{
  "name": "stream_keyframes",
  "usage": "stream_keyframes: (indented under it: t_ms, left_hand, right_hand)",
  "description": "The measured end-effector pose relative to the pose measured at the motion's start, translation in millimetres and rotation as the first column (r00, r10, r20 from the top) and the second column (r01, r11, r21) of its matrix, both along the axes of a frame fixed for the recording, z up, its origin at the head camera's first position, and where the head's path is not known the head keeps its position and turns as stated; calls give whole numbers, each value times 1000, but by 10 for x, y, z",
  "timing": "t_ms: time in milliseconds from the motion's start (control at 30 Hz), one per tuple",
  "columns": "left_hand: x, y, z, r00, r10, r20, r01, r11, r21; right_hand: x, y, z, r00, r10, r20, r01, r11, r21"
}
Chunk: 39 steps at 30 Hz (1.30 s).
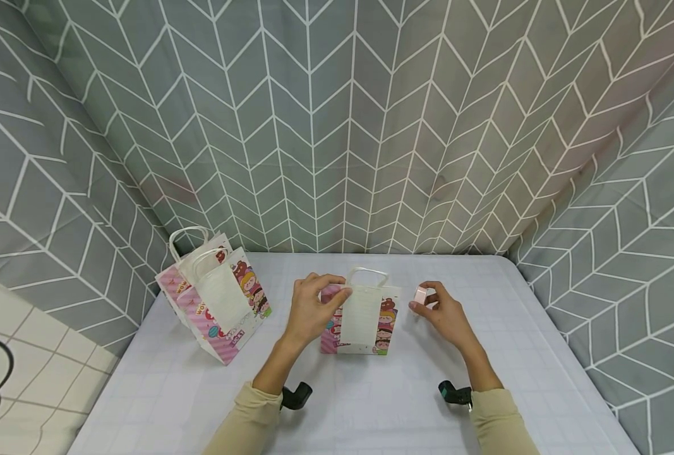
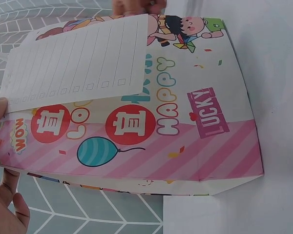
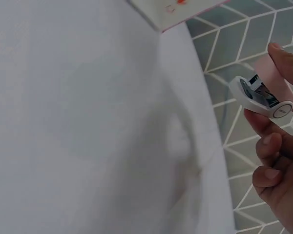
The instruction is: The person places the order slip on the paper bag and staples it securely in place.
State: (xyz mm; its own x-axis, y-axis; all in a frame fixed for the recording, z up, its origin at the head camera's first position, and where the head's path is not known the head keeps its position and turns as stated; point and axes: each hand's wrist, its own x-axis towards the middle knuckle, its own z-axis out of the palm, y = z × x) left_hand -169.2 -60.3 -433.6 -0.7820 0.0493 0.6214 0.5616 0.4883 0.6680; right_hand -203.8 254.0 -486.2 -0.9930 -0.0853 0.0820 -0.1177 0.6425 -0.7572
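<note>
A small paper gift bag (image 1: pixel 386 328) with cartoon figures and pink stripes stands upright on the table, its white handle up. Against its front lies a lined checklist sheet (image 1: pixel 359 319), its top near the bag's top edge. My left hand (image 1: pixel 309 309) pinches the bag's upper left edge, with the thumb on the sheet's edge in the left wrist view and the other fingers behind. To the bag's right, my right hand (image 1: pixel 447 319) holds a small pink and white mini stapler (image 3: pixel 266 90) between thumb and fingers, apart from the bag. Its jaws stand apart.
Two similar gift bags, a front one (image 1: pixel 223 300) and a back one (image 1: pixel 172 281), stand overlapping at the table's left, each with a pale sheet on its front. A grey patterned curtain (image 1: pixel 337 158) hangs behind the white table (image 1: pixel 359 404).
</note>
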Motion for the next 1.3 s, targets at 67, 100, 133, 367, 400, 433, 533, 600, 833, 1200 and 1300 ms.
stream_keyframes:
  t_ms: [67, 100, 133, 367, 400, 433, 533, 600, 833, 1200, 1300]
  left_hand:
    - [1, 0, -1, 1000, 1, 4, -1, 1000, -4]
    - [1, 0, -2, 1000, 0, 7, 0, 1000, -4]
    - [1, 0, -2, 1000, 0, 9, 0, 1000, -5]
    - [-6, 1, 11, 1000, 1, 1, -1, 1000, 0]
    - [-9, 2, 11, 1000, 1, -1, -1, 1000, -2]
    - [-11, 2, 11, 1000, 1, -1, -1, 1000, -3]
    - [-18, 6, 7, 1000, 4, -2, -5, 1000, -8]
    - [-20, 10, 5, 1000, 5, -3, -5, 1000, -10]
    - [-18, 24, 14, 1000, -1, -11, 0, 1000, -11]
    - [-29, 23, 13, 1000, -12, -9, 12, 1000, -6]
    - [-34, 20, 7, 1000, -15, -4, 15, 1000, -11]
  right_hand:
    - [-3, -48, 95, 998, -8, -58, 8, 1000, -16]
    - [-6, -77, 150, 996, -12, -89, 10, 1000, -26]
    - [-7, -110, 216, 993, -15, -119, 10, 999, -36]
    - [0, -440, 773, 941, -8, -337, -30, 994, -105]
    - [7, -493, 841, 935, 1, -356, -42, 993, -107]
    - [13, -548, 898, 929, 14, -370, -59, 992, -111]
    - [42, -696, 1022, 918, 73, -391, -123, 987, -105]
    - [72, -776, 1080, 912, 118, -392, -169, 981, -98]
    - [175, -935, 1177, 908, 231, -350, -273, 959, -74]
    - [288, -1075, 1237, 828, 291, -479, -202, 952, 230]
    - [308, -1116, 1228, 791, 315, -525, -171, 937, 304]
